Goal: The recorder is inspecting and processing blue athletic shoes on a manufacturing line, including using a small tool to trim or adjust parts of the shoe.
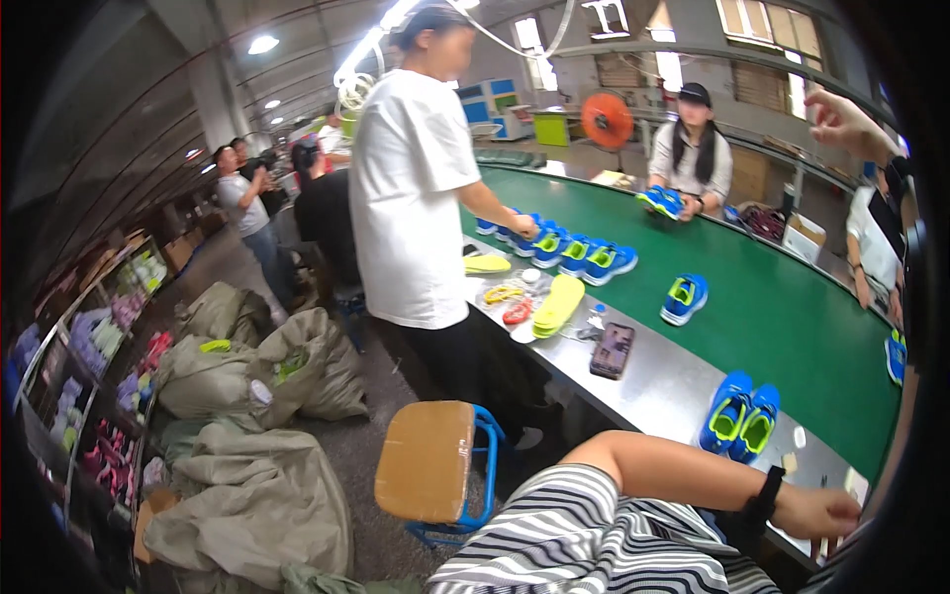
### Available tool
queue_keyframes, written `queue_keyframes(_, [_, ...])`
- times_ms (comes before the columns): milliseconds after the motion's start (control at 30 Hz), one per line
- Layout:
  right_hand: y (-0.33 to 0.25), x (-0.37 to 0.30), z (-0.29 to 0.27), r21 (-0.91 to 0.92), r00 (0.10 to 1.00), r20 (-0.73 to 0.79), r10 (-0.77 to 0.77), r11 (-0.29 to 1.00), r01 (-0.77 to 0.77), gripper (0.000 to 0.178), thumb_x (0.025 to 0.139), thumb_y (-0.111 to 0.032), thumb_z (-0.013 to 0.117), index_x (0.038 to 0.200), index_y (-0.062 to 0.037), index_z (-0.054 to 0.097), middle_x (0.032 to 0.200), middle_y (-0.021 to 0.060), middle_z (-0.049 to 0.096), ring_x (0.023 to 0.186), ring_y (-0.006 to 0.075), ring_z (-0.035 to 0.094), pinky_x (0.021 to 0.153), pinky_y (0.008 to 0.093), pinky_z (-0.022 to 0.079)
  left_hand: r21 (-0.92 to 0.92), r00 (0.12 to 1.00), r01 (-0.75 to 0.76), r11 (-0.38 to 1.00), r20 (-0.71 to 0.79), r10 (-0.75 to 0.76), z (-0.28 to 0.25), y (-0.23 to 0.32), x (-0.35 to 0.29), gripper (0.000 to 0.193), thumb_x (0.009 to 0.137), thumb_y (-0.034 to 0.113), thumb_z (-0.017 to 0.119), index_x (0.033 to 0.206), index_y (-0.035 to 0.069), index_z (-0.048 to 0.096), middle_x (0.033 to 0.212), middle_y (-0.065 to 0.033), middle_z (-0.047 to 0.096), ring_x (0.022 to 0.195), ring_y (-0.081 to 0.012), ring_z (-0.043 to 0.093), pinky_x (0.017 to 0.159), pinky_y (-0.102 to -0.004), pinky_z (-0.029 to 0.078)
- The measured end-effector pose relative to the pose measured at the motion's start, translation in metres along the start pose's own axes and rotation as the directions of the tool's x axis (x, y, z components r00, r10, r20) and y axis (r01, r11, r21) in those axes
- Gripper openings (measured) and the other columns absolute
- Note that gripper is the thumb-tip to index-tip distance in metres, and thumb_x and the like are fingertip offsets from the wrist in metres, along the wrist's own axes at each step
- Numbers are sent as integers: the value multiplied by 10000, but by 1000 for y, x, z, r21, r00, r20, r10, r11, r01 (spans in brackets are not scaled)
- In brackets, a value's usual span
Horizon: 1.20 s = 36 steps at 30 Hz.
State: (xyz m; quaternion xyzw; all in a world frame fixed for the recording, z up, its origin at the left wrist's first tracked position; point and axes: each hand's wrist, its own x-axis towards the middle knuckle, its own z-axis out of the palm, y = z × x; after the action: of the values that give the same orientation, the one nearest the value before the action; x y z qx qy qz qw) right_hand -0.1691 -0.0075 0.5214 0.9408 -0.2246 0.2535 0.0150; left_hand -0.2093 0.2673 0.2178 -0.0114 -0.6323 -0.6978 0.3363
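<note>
My left hand (823, 513), a black band at its wrist, is low over the metal ledge at the lower right. Its fingers are curled; whatever they hold, if anything, is hidden. My right hand (849, 125) is raised at the upper right, fingers bent but apart, with nothing in them. Nearest my left forearm stands a pair of blue sneakers (725, 414) with lime linings, set on the ledge against the green belt. One more blue sneaker (685, 299) sits farther up on the belt. A phone (613, 351) lies on the ledge beside lime insoles (558, 305).
A co-worker in white (411, 198) stands at the left, reaching to a row of blue sneakers (594, 255). Across the green belt (752, 327), another person (693, 148) holds sneakers. A stool (427, 460) and grey sacks (252, 495) occupy the floor at left. An orange fan (607, 121) stands behind.
</note>
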Motion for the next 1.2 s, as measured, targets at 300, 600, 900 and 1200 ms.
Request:
queue_keyframes(300, [-20,-150,125,272,984,177,0,961,-48,420,854,-262,670,1221,-95,553,1056,69,616,923,162,592,840,304,496,707,897,286,647,-436,80,-102,34,-100,389,861,179,652,1205,25,556,966,-112,681,918,-168,643,797,-311,505])
queue_keyframes(600, [-3,-372,282,562,627,411,662,357,-746,636,834,-381,682,1311,-45,429,1037,123,586,803,152,590,705,281,481,324,383,781,534,-924,2,-208,-5,-172,486,856,209,672,1252,-1,484,1068,-113,577,921,-171,577,707,-276,484])
queue_keyframes(900, [-21,-363,345,623,499,566,657,56,-780,682,820,-191,614,1395,-11,296,1124,160,553,897,169,586,774,301,490,-119,299,497,860,-907,-298,-195,-55,-182,512,867,26,523,1350,-21,357,1126,-116,546,978,-162,566,825,-275,469])
queue_keyframes(1200, [-41,-328,346,697,468,716,518,-573,-432,601,786,12,447,1375,2,325,1247,93,516,1125,161,500,962,288,408,-476,274,52,878,-838,-471,-205,-64,-215,452,921,147,463,1343,11,373,1271,-129,499,1159,-229,509,989,-369,411])
